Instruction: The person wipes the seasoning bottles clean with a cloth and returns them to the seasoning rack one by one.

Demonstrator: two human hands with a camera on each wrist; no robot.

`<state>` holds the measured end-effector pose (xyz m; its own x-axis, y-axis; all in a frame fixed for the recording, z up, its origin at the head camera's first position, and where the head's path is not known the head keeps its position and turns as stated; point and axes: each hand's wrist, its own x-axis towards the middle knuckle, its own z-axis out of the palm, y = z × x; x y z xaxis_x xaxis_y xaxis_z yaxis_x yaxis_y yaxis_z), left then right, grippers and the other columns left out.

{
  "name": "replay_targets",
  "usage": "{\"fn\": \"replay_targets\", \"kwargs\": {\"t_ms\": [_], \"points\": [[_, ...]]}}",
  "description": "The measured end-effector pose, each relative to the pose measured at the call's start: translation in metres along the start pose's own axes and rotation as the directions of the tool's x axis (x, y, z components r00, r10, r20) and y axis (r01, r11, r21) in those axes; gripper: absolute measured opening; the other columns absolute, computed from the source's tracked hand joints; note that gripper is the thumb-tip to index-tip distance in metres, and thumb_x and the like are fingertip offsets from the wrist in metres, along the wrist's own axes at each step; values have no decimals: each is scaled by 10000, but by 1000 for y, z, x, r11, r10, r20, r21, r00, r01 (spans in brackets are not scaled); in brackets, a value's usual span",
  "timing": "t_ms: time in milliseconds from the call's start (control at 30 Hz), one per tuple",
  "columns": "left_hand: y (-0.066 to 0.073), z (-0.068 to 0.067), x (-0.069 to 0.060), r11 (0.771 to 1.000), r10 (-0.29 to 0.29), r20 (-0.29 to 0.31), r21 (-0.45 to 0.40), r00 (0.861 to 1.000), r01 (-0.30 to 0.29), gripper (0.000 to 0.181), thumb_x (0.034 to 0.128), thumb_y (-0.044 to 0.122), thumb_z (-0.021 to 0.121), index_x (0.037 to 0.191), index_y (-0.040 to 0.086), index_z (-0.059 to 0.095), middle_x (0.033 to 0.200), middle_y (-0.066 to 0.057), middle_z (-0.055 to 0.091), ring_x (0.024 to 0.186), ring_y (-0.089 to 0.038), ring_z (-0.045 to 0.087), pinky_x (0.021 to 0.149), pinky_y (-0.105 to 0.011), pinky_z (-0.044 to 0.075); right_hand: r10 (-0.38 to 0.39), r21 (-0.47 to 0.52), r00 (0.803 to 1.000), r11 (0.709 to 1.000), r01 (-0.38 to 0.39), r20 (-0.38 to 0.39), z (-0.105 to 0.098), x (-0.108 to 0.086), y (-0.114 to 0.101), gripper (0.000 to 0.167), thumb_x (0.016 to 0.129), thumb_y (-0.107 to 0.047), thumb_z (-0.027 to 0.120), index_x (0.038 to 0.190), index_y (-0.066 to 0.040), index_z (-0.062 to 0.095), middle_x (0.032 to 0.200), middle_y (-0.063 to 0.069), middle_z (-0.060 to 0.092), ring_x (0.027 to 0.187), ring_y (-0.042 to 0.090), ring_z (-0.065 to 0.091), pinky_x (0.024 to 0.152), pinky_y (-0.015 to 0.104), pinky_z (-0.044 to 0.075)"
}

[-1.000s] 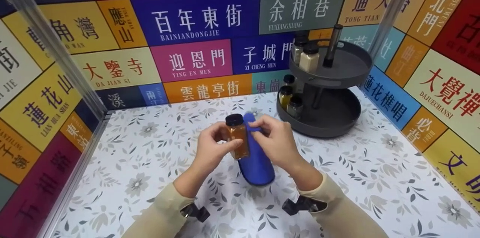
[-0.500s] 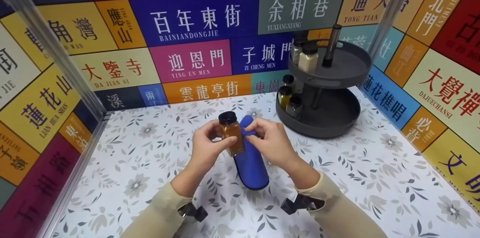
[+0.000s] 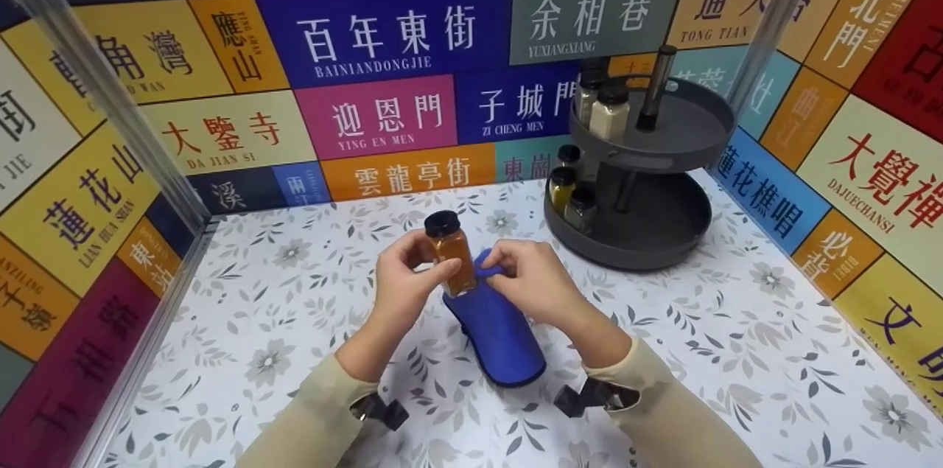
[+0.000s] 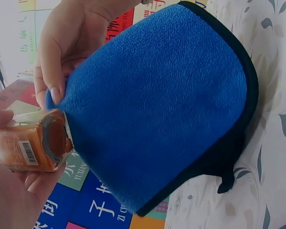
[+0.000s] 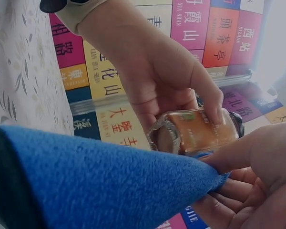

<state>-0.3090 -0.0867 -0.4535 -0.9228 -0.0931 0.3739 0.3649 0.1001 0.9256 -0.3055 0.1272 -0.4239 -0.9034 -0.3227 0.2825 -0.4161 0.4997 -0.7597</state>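
My left hand [image 3: 404, 282] grips an upright, slightly tilted glass spice jar [image 3: 455, 269] with a black lid and orange-brown contents. Its thumb lies across the jar's front. Close beside it, my right hand [image 3: 534, 282] pinches the upper end of a blue cloth [image 3: 507, 343] with a dark border. The cloth hangs down below both hands. In the left wrist view, the cloth [image 4: 162, 105] spreads wide, its pinched end touching or nearly touching the jar's base; a barcode label shows on the jar [image 4: 26, 150]. The right wrist view shows the jar [image 5: 200, 131] just behind the pinched cloth.
A dark grey two-tier round rack [image 3: 626, 225] stands at the back right, with several black-lidded jars on its left side. Walls [image 3: 398, 33] covered in coloured sign panels enclose the table [image 3: 272, 313], which has a leaf-and-flower print.
My left hand has carried the jar a little left and up. The right hand has shifted slightly left and down; the cloth's upper end has folded lower and its bottom has swung nearer to me.
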Motion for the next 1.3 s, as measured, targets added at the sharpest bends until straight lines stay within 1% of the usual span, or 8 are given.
{"fn": "replay_targets", "kwargs": {"t_ms": [133, 300, 400, 533, 700, 867, 967, 1300], "points": [[-9, -2, 5, 1000, -7, -13, 20, 1000, 8, 379, 775, 76, 907, 1116, 12, 755, 931, -59, 721, 852, -163, 657, 808, -287, 612, 2, -116, 1000, 993, -3, -8, -9, 2, 0, 127, 867, -42, 743, 947, -128, 791, 948, 44, 809, 807, 146, 700, 740, 348, 594], [-24, -2, 10, 997, -42, -2, 60, 999, 42, 386, 766, 48, 894, 1122, -4, 752, 1008, -129, 762, 920, -161, 700, 912, -372, 631, -9, -244, 999, 970, -2, -41, -25, 3, 2, 141, 847, -41, 732, 933, -128, 800, 776, 13, 767, 683, 137, 588, 660, 318, 511], [-32, -1, 12, 995, -59, 13, 81, 998, 58, 378, 761, 32, 879, 1117, 6, 755, 1024, -140, 765, 953, -191, 721, 949, -412, 633, -11, -284, 998, 959, -7, -62, -33, 3, 3, 152, 848, -34, 720, 941, -119, 804, 770, 20, 763, 675, 157, 567, 660, 324, 496], [-40, -1, 14, 991, -69, 21, 116, 997, 66, 384, 753, 29, 870, 1121, 26, 761, 1034, -140, 764, 982, -254, 740, 969, -426, 630, -2, -314, 996, 949, -28, -93, -42, 4, 4, 166, 868, -28, 701, 963, -119, 804, 919, 40, 816, 755, 192, 623, 725, 370, 547], [-51, -1, 19, 981, -107, 10, 165, 994, 104, 382, 750, 44, 863, 1119, 40, 763, 1062, -141, 773, 1020, -283, 754, 963, -413, 629, 5, -312, 990, 949, -48, -139, -51, 4, 6, 185, 879, -15, 686, 983, -109, 806, 988, 68, 826, 829, 221, 685, 774, 423, 582], [-67, 1, 22, 965, -156, -14, 212, 988, 156, 368, 748, 53, 860, 1101, 44, 756, 1044, -140, 770, 982, -262, 755, 896, -372, 635, 2, -272, 983, 961, -52, -182, -56, 3, 6, 156, 885, -23, 696, 972, -98, 801, 932, 74, 816, 755, 207, 643, 709, 368, 540], [-76, 2, 22, 953, -177, -8, 249, 984, 174, 371, 746, 60, 866, 1098, 43, 749, 1046, -138, 768, 973, -251, 755, 874, -357, 633, -1, -249, 977, 967, -53, -212, -58, 2, 6, 123, 893, -43, 720, 970, -97, 800, 894, 66, 804, 722, 196, 609, 687, 342, 513], [-88, 0, 23, 923, -218, 7, 327, 976, 203, 409, 730, 31, 849, 1124, 21, 738, 1063, -147, 766, 1018, -281, 750, 913, -398, 626, 13, -198, 969, 978, -63, -245, -59, 2, 3, 84, 912, -72, 751, 978, -99, 794, 892, 71, 803, 708, 199, 592, 671, 333, 507]]}}
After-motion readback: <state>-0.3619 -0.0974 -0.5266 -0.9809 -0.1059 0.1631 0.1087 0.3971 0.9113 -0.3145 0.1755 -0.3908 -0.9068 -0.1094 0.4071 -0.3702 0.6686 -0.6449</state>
